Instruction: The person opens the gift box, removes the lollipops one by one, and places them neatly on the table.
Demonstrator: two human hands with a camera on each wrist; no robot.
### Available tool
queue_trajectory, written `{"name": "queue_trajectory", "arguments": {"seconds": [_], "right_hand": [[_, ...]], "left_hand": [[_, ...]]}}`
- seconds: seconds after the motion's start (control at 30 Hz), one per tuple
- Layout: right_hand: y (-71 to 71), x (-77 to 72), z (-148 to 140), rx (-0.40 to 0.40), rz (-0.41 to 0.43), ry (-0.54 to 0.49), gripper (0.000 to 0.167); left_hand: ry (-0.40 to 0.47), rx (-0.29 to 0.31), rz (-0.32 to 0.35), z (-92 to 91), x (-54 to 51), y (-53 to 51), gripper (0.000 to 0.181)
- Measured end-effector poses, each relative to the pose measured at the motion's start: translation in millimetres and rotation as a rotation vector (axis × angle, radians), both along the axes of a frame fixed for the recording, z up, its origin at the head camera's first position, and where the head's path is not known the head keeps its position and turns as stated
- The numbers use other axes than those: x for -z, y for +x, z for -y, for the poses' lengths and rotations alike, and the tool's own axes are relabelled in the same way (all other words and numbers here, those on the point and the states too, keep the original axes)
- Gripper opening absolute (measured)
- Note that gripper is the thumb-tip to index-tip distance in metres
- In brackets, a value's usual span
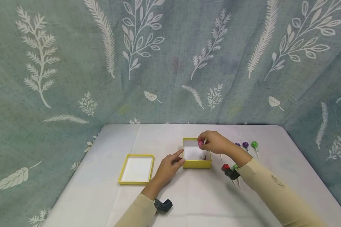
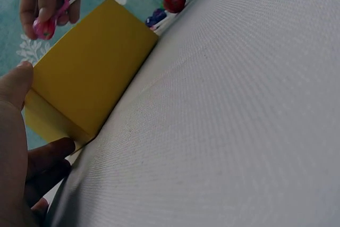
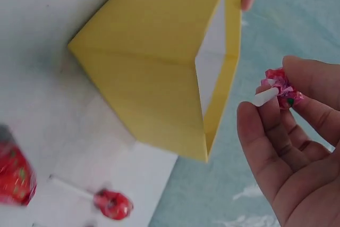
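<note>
A pink-wrapped lollipop [image 1: 200,143] is pinched between the thumb and fingers of my right hand [image 1: 216,143], above the right part of an open yellow box [image 1: 197,164]. Its white stick [image 3: 264,97] shows in the right wrist view. My left hand [image 1: 168,167] touches the left side of the box, with the thumb near the rim and other fingers lower down by the side in the left wrist view. The box has a white inside, and a small dark item lies in its near right corner, too small to make out.
A yellow-edged lid [image 1: 136,170] with a white inside lies left of the box. Right of the box are several lollipops, among them a green one [image 1: 254,144], a purple one [image 1: 245,144] and a red one [image 1: 225,167]. A patterned cloth [image 1: 170,63] hangs behind the table.
</note>
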State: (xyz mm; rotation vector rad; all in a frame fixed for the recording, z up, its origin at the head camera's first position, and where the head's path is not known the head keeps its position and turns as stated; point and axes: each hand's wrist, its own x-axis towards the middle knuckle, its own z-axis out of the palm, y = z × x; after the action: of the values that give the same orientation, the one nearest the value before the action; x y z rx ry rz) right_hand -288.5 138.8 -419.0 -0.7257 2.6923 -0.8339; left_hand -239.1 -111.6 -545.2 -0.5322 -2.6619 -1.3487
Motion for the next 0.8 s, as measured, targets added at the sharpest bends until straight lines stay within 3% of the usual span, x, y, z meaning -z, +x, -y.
{"name": "queue_trajectory", "arguments": {"seconds": [0.2, 0.47, 0.8], "right_hand": [[14.5, -7.5, -22.4, 0.027, 0.009, -0.018, 0.023], [32.1, -3.4, -42.8, 0.038, 0.033, -0.048, 0.026], [40.5, 0.7, -57.5, 0.065, 0.035, -0.068, 0.024]], "left_hand": [[0.017, 0.006, -0.003, -2.0, 0.1, 2.1, 0.054], [0.021, 0.010, -0.017, -0.8, 1.6, 4.7, 0.055], [-0.001, 0.005, -0.039, 1.6, -0.1, 0.3, 0.056]]}}
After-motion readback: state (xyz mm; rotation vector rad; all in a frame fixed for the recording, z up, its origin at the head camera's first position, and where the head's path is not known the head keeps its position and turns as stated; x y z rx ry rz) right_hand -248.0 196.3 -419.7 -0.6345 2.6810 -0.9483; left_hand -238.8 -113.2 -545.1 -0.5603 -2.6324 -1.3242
